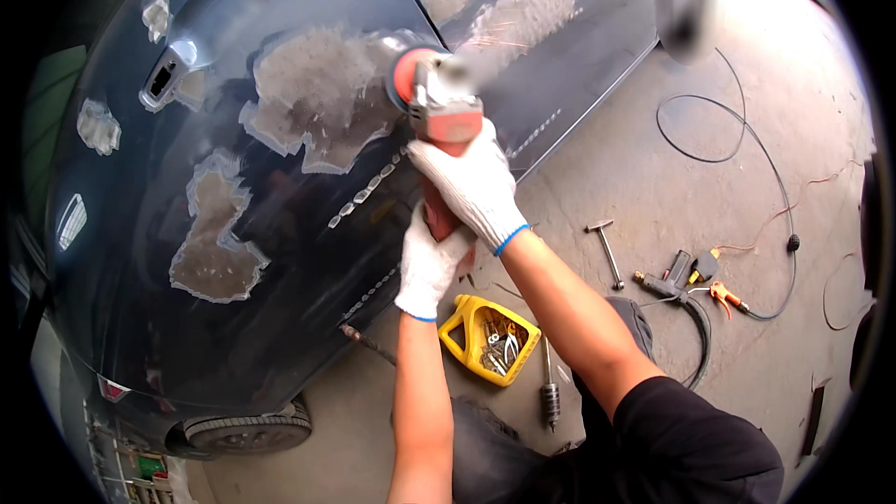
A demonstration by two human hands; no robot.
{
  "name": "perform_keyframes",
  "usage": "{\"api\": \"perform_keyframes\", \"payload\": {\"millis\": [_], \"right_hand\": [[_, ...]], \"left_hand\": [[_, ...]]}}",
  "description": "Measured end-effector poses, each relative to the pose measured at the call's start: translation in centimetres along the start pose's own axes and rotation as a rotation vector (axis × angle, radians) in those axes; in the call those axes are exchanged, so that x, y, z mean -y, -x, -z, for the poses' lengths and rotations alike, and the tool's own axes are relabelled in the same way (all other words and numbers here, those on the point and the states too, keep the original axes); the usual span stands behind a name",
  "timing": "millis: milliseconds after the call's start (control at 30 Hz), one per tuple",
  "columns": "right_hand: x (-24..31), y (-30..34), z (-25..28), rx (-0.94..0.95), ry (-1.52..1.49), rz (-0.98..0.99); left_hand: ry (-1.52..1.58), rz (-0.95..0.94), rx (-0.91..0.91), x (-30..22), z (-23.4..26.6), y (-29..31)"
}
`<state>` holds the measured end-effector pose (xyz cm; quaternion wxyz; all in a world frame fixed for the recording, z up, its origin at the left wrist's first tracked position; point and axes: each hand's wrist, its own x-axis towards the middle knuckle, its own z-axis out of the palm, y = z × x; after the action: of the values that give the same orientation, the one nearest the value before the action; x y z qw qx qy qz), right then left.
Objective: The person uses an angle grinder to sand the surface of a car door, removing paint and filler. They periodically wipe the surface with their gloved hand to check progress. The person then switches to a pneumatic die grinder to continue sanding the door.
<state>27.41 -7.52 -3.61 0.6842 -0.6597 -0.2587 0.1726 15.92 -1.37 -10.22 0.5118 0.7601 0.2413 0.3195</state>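
- The dark blue car body (280,252) is filling the left of the view, with pale sanded patches (317,93) showing where paint is already off; one bare patch (213,243) is lying lower left of the grinder.
- The left hand (429,261), in a white glove, is closing fully round the rear handle just below the grinder.
- The grinder (439,103), red and grey, is pressing its disc against the panel at the right edge of the big sanded patch, dust blurring beside it.
- The right hand (471,182), gloved too, is wrapping tightly over the grinder's body from above.
- To my mind, doing this well is calling for a flat disc, light even pressure and steady overlapping passes, so the metal is not gouging.
- On the floor below the grinder a yellow cut-open can (487,338) is holding small tools; further right a hammer (607,250) and a black cable (747,159) are lying.
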Motion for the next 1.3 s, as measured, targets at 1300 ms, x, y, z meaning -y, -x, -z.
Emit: {"api": "perform_keyframes", "payload": {"millis": [1300], "right_hand": [[-1.1, -1.0, 0.6, 0.062, -0.073, 0.042]], "left_hand": [[-0.118, 0.011, -0.037, -1.8, -0.8, 1.0]]}}
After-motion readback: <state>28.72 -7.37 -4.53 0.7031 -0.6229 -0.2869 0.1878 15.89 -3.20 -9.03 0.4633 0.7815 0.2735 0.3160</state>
